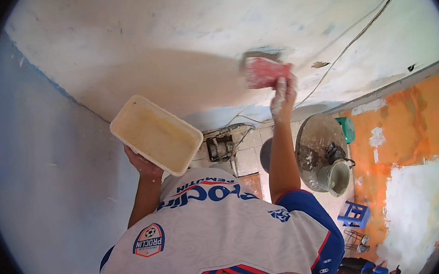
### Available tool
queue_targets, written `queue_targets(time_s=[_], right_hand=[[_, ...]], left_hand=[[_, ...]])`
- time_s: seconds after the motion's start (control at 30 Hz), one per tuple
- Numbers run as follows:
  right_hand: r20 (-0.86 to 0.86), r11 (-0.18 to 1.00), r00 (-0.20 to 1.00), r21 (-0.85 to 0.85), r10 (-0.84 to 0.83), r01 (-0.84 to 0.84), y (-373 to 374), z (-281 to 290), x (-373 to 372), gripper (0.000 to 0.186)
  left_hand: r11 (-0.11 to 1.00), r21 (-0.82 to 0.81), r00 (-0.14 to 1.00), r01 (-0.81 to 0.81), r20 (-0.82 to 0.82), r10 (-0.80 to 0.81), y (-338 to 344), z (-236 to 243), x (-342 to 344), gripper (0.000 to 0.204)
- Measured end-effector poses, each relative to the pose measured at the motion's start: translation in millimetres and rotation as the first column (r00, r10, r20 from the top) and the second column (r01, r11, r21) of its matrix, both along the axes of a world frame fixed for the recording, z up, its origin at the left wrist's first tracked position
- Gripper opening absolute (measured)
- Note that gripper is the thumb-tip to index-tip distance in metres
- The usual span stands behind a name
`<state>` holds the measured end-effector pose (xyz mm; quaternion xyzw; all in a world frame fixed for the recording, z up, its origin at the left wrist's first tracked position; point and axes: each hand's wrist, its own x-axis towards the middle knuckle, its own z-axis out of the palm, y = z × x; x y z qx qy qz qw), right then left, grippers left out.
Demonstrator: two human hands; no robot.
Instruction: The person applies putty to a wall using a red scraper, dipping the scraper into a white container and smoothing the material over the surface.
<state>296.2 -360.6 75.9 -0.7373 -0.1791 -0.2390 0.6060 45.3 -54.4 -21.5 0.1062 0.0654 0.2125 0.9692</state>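
Note:
My left hand [146, 163] grips a rectangular cream plastic tub [157, 137] from beneath, its fingers mostly hidden by the tub. Pale whitish residue coats the tub's inside. Up against the whitish wall [168, 26], my right hand [285, 97] pinches a red putty scraper [266, 72] smeared with white. White paste also marks the fingers of that hand. The scraper is blurred, and a dark shadow lies beside its upper edge on the wall.
A cable [362, 33] runs along the wall at right. Below stand a round paint-stained table [317, 144], a grey bucket [335, 178], a blue stool [354, 214] and a pump [220, 148]. A blue wall [50, 167] rises at left, a patched orange wall [366, 145] at right. Another person [372, 270] is at lower right.

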Motion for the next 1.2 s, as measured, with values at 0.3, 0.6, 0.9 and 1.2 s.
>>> queue_targets(time_s=[0.3, 0.6, 0.9, 1.2], right_hand=[[0.085, 0.858, 0.994, 0.513, -0.071, 0.018, 7, 17, 7, 0.028], [0.095, 0.879, 0.894, 0.25, -0.439, 0.405, -11, -17, 29, 0.035], [0.137, 0.933, 0.924, 0.077, -0.358, 0.351, 27, 10, 23, 0.028], [0.212, 0.987, 0.965, 0.002, -0.157, 0.16, 38, -13, 3, 0.019]], left_hand=[[0.998, 0.049, 1.0, -0.027, 0.002, 0.027, 18, 0, 2, 0.065], [1.0, -0.004, 0.995, 0.025, -0.092, -0.025, 20, 4, -4, 0.067], [0.999, -0.012, 0.987, 0.049, -0.153, -0.05, 19, 3, -2, 0.069], [0.998, -0.036, 0.968, 0.05, -0.243, -0.058, 10, 9, -1, 0.071]])
